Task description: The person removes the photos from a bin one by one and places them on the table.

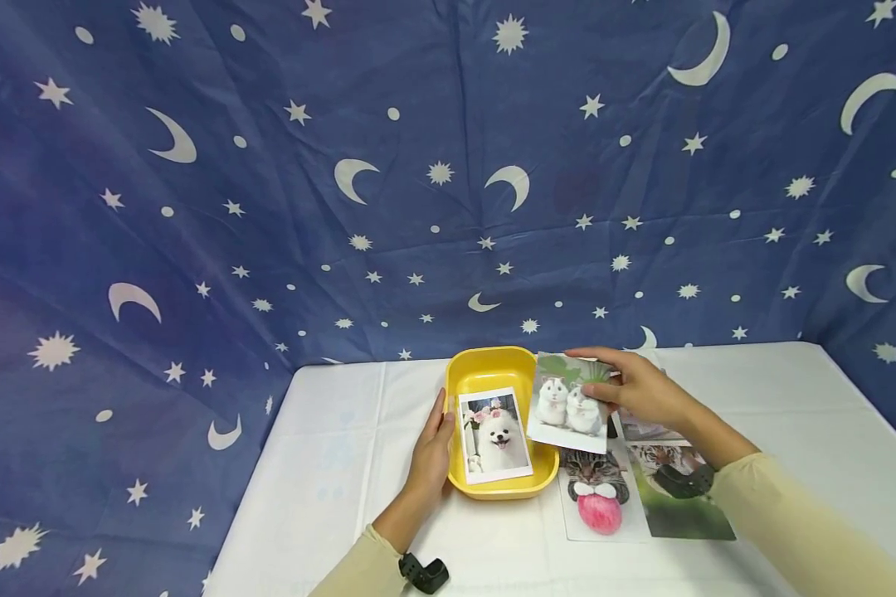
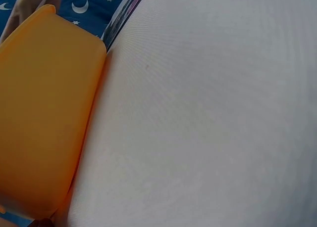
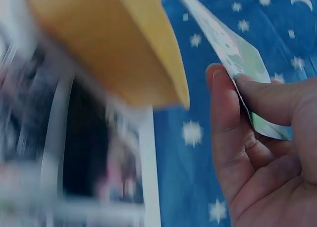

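My right hand (image 1: 645,390) pinches a photo card of two white hamsters (image 1: 567,406) between thumb and fingers, tilted over the right side of a yellow tray (image 1: 493,358). The right wrist view shows the thumb on one face of the card (image 3: 237,54) and the fingers behind it. At the tray's left wall is my left hand (image 1: 429,456), its thumb by the rim and its fingers along the outside. A photo card of a white fluffy dog (image 1: 499,439) lies in the tray. The left wrist view shows the tray's outer wall (image 2: 44,113).
Right of the tray lie more photo cards: a cat with a pink ball (image 1: 597,506), a tiger card (image 1: 687,506) and others partly under my right arm. They rest on a white-covered table (image 1: 328,464). A blue curtain (image 1: 418,207) with moons and stars hangs behind.
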`<state>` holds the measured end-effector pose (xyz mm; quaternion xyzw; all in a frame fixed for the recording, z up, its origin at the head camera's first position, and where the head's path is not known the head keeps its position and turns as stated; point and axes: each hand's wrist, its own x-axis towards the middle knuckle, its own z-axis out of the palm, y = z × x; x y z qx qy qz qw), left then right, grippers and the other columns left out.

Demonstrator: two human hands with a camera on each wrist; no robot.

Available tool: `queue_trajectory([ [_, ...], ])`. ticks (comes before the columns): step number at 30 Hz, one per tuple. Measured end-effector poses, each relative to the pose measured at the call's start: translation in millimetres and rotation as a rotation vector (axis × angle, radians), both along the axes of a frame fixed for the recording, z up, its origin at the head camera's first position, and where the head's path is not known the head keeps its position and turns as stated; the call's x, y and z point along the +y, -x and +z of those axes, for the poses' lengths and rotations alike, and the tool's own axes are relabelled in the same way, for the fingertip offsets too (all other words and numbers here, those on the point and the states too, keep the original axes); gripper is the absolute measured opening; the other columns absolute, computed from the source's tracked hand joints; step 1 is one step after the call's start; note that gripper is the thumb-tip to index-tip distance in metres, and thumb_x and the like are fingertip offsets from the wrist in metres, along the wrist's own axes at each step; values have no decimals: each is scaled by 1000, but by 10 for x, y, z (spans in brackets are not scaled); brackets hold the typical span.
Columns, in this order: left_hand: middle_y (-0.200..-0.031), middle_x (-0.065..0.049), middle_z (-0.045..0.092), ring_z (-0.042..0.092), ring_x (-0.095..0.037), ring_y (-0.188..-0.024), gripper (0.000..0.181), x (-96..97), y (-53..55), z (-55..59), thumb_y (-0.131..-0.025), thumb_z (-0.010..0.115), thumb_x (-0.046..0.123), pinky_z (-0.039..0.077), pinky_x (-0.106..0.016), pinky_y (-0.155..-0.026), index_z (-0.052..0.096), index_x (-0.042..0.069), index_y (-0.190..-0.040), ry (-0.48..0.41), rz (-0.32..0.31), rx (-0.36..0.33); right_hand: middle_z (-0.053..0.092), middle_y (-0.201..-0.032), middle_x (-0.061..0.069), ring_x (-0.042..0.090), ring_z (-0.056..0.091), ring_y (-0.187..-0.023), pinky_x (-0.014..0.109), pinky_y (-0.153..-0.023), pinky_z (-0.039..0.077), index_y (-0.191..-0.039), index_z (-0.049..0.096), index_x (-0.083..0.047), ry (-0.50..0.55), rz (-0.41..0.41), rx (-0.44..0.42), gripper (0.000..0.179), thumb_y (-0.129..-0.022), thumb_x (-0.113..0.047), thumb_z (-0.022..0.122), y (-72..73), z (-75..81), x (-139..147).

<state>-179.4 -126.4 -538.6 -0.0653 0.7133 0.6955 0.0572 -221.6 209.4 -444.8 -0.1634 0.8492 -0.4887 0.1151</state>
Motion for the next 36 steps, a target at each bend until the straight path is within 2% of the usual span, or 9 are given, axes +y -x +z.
queue_trajectory([
  [5,-170,3,23,14,-28,-159,55,0,-3,14,-108,46,40,13,-52,-130,29,38,-161,-5,0,-3,64,-107,19,18,63,-67,33,-56,58,-145,54,-21,-55,-70,24,50,-98,-18,70,-123,16,570],
  [12,-170,4,22,13,-27,-159,55,-3,9,-6,-109,45,39,11,-51,-130,28,38,-161,2,-2,-6,56,-130,23,11,65,-81,36,-60,62,-150,50,-12,-151,-149,-9,58,-98,-27,70,-334,-34,1335],
  [16,-170,5,22,11,-26,-160,55,-7,10,-6,-109,44,40,10,-52,-130,28,39,-162,6,-5,-2,49,-130,14,11,59,-72,34,-55,57,-150,49,-12,-209,-156,-57,60,-97,-29,71,-449,-114,1675],
  [22,-171,5,21,11,-26,-160,55,1,10,-3,-109,43,41,11,-52,-130,27,38,-162,0,-11,-2,46,-121,3,14,51,-59,34,-48,50,-151,48,-10,-247,-162,-123,62,-97,-31,70,-599,-312,2026],
  [26,-171,6,21,11,-26,-160,55,1,8,1,-109,44,40,10,-52,-130,27,39,-162,4,-5,-4,50,-126,15,11,49,-58,30,-47,48,-152,44,-7,-308,-165,-128,67,-96,-32,71,-666,-446,2125],
  [29,-171,6,21,11,-25,-160,55,1,8,13,-110,43,39,10,-52,-130,27,39,-162,4,-5,-5,52,-130,25,8,53,-69,28,-49,50,-151,43,-4,-347,-165,-141,70,-95,-34,72,-699,-524,2148],
  [32,-171,6,20,10,-25,-160,54,0,10,17,-110,43,38,10,-52,-130,27,39,-162,6,-7,-8,56,-133,29,18,64,-89,30,-55,54,-147,47,-2,-380,-160,-135,68,-94,-35,73,-708,-588,2159],
  [34,-170,7,21,11,-25,-160,54,3,13,15,-110,43,39,10,-51,-131,27,40,-161,11,-5,-16,56,-133,32,36,68,-99,37,-63,59,-140,52,0,-402,-151,-98,63,-93,-33,75,-707,-623,2158],
  [36,-171,6,21,11,-26,-160,54,3,12,15,-110,43,39,10,-52,-130,27,40,-161,20,-5,-15,57,-133,35,52,65,-106,48,-71,61,-134,57,-1,-445,-148,-42,58,-90,-32,78,-707,-655,2153],
])
